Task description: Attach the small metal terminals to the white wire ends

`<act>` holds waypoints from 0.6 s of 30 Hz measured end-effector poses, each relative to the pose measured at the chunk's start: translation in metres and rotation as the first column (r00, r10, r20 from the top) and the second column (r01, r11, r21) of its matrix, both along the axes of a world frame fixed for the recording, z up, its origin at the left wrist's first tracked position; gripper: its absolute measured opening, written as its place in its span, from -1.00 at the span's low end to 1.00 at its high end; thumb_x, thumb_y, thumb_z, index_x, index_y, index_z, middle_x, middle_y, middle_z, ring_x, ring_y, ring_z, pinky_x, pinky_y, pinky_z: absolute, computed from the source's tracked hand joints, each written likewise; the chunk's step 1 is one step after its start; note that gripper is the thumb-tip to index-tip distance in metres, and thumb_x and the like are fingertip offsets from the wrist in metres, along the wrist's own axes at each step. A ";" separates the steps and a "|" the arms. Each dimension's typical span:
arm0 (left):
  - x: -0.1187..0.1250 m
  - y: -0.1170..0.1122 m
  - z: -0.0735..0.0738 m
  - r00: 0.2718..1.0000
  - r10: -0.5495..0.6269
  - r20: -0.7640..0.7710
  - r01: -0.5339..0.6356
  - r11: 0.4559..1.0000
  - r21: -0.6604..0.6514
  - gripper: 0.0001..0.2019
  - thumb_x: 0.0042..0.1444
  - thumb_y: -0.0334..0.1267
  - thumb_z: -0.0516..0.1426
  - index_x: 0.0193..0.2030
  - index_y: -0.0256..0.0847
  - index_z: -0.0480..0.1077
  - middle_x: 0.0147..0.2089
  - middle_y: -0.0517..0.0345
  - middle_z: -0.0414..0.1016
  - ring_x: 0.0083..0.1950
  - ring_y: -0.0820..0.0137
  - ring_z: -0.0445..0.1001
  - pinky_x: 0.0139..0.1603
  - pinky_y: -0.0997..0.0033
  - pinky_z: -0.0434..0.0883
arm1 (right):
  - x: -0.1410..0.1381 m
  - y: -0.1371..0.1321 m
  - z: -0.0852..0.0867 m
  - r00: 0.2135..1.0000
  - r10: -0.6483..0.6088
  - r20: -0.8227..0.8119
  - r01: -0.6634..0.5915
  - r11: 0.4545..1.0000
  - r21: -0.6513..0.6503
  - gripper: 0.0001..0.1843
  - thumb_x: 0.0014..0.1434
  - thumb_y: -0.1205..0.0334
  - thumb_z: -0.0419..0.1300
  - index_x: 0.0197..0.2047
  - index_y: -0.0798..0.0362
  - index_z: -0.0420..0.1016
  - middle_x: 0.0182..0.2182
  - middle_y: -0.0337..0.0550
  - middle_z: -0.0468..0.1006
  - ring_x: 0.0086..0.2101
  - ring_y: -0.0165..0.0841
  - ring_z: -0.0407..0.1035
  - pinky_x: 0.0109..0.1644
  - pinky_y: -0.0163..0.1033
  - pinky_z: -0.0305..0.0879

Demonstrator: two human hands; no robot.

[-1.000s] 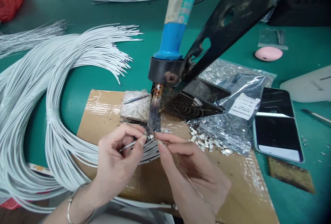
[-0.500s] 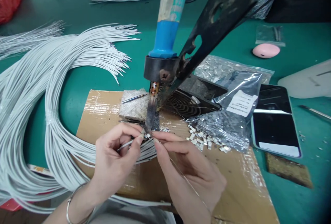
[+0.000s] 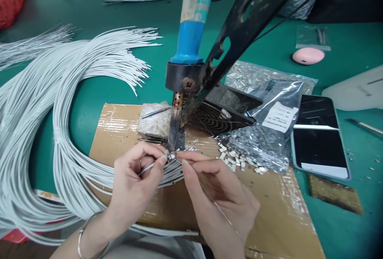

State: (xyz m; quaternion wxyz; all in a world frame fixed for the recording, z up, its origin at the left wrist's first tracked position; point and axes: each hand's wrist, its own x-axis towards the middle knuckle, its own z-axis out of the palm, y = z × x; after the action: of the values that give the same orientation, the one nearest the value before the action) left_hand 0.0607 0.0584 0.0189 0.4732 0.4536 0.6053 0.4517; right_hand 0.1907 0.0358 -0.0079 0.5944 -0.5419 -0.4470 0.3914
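A soldering iron [image 3: 191,41] with a blue handle is clamped in a black metal stand [image 3: 236,31], its tip [image 3: 173,133] pointing down. My left hand [image 3: 134,187] pinches a white cable [image 3: 146,168] between thumb and forefinger just below the tip. Between the fingertips of both hands sits a tiny shiny metal piece [image 3: 171,156], partly hidden. My right hand [image 3: 223,199] is closed on a thin silvery solder wire [image 3: 223,213], which runs back over the palm. Whether the iron's tip touches the piece I cannot tell.
A large bundle of white cables [image 3: 62,131] curves along the left. Small metal tabs [image 3: 235,157] lie on the cardboard [image 3: 269,211] beside a clear plastic bag [image 3: 281,131]. To the right are a phone [image 3: 320,147], a brown block [image 3: 335,194] and a pink case [image 3: 308,56].
Both hands stay at the iron's tip with nearly the same grip. My left hand has shifted very slightly right. The iron and stand appear slightly higher and further left in view.
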 end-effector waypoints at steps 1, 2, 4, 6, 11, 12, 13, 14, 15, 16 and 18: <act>0.000 0.000 0.000 1.000 0.002 0.011 -0.002 1.000 -0.015 -0.90 0.10 -0.46 0.29 -0.42 -0.27 0.51 -0.33 0.18 0.57 -0.53 0.63 0.32 -0.52 0.69 0.25 | 0.001 -0.001 -0.001 1.000 0.009 -0.002 -0.009 1.000 0.000 -0.81 0.27 0.46 0.30 -0.35 0.01 0.50 -0.22 -0.26 0.72 -0.21 -0.45 0.61 -0.04 -0.37 0.51; 0.000 -0.001 0.000 1.000 0.000 0.024 0.000 1.000 -0.028 -0.90 0.11 -0.44 0.29 -0.41 -0.27 0.51 -0.33 0.17 0.58 -0.52 0.62 0.33 -0.52 0.69 0.27 | 0.002 -0.001 -0.002 1.000 0.020 0.000 -0.020 1.000 0.002 -0.81 0.27 0.46 0.29 -0.34 0.01 0.50 -0.22 -0.26 0.71 -0.21 -0.46 0.61 -0.04 -0.38 0.51; -0.001 -0.003 -0.001 0.999 -0.007 0.046 0.009 0.999 -0.054 -0.90 0.13 -0.40 0.29 -0.40 -0.26 0.51 -0.32 0.14 0.60 -0.48 0.57 0.37 -0.48 0.65 0.31 | 0.004 -0.003 -0.004 0.999 0.042 0.009 -0.042 0.999 0.003 -0.82 0.27 0.46 0.30 -0.32 0.01 0.50 -0.21 -0.26 0.70 -0.20 -0.47 0.60 -0.04 -0.41 0.50; -0.002 -0.006 -0.001 0.997 -0.026 0.073 0.032 0.996 -0.082 -0.89 0.16 -0.36 0.29 -0.39 -0.25 0.51 -0.31 0.12 0.60 -0.42 0.52 0.42 -0.43 0.62 0.34 | 0.006 -0.004 -0.005 0.998 0.055 0.025 -0.055 0.998 0.011 -0.82 0.27 0.47 0.30 -0.31 0.00 0.49 -0.21 -0.28 0.70 -0.19 -0.48 0.59 -0.04 -0.44 0.49; -0.009 -0.013 -0.005 0.979 -0.068 0.193 0.107 0.974 -0.201 -0.82 0.22 -0.24 0.30 -0.37 -0.25 0.49 -0.36 0.17 0.55 -0.48 0.58 0.25 -0.49 0.67 0.21 | 0.008 -0.007 -0.004 0.999 0.048 0.017 -0.047 0.999 -0.003 -0.82 0.29 0.44 0.28 -0.33 0.00 0.50 -0.24 -0.28 0.70 -0.22 -0.47 0.59 -0.09 -0.43 0.51; -0.011 -0.014 -0.006 0.974 -0.072 0.217 0.123 0.965 -0.231 -0.80 0.23 -0.21 0.30 -0.36 -0.25 0.49 -0.42 0.22 0.50 -0.52 0.61 0.16 -0.53 0.69 0.14 | 0.008 -0.008 -0.003 0.999 0.040 0.015 -0.040 0.999 -0.018 -0.82 0.29 0.42 0.28 -0.34 0.00 0.50 -0.25 -0.26 0.70 -0.23 -0.46 0.60 -0.10 -0.41 0.51; -0.012 -0.015 -0.007 0.967 -0.077 0.243 0.141 0.955 -0.260 -0.78 0.23 -0.18 0.30 -0.36 -0.25 0.49 -0.48 0.29 0.43 -0.56 0.63 0.06 -0.57 0.70 0.06 | 0.008 -0.009 -0.003 0.999 0.037 0.013 -0.037 0.999 -0.030 -0.82 0.30 0.41 0.29 -0.35 0.00 0.50 -0.25 -0.25 0.71 -0.23 -0.44 0.60 -0.12 -0.40 0.51; -0.014 -0.016 -0.009 0.960 -0.079 0.270 0.159 0.944 -0.289 -0.77 0.24 -0.16 0.30 -0.36 -0.25 0.48 -0.54 0.35 0.33 -0.59 0.64 -0.03 -0.60 0.69 -0.01 | 0.008 -0.011 -0.002 0.999 0.038 0.011 -0.037 0.999 -0.039 -0.81 0.29 0.40 0.29 -0.36 0.00 0.49 -0.25 -0.24 0.71 -0.23 -0.43 0.60 -0.13 -0.38 0.51; -0.015 -0.017 -0.009 0.951 -0.081 0.298 0.177 0.933 -0.312 -0.75 0.25 -0.14 0.30 -0.37 -0.24 0.46 -0.59 0.41 0.23 -0.60 0.65 -0.11 -0.62 0.69 -0.07 | 0.008 -0.012 -0.002 0.999 0.040 0.007 -0.040 0.998 -0.044 -0.81 0.29 0.39 0.29 -0.37 0.00 0.49 -0.25 -0.23 0.72 -0.23 -0.42 0.61 -0.13 -0.38 0.51; -0.016 -0.017 -0.010 0.943 -0.079 0.325 0.192 0.923 -0.333 -0.73 0.25 -0.12 0.30 -0.37 -0.23 0.45 -0.62 0.45 0.15 -0.62 0.65 -0.16 -0.64 0.68 -0.12 | 0.009 -0.014 -0.002 0.999 0.049 0.003 -0.049 0.998 -0.045 -0.81 0.28 0.39 0.30 -0.37 0.00 0.49 -0.24 -0.22 0.72 -0.23 -0.42 0.61 -0.13 -0.38 0.52; -0.017 -0.018 -0.010 0.928 -0.067 0.366 0.208 0.908 -0.362 -0.71 0.23 -0.09 0.31 -0.38 -0.22 0.42 -0.66 0.50 0.04 -0.64 0.65 -0.21 -0.66 0.66 -0.16 | 0.009 -0.017 -0.002 0.998 0.063 -0.009 -0.063 0.997 -0.052 -0.82 0.28 0.38 0.30 -0.36 0.00 0.49 -0.23 -0.21 0.73 -0.22 -0.41 0.62 -0.13 -0.37 0.52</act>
State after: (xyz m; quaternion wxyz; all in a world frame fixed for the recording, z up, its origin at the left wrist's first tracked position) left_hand 0.0440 0.0409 0.0091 0.6847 0.3044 0.5573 0.3578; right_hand 0.1998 0.0191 -0.0098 0.5690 -0.5413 -0.4515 0.4234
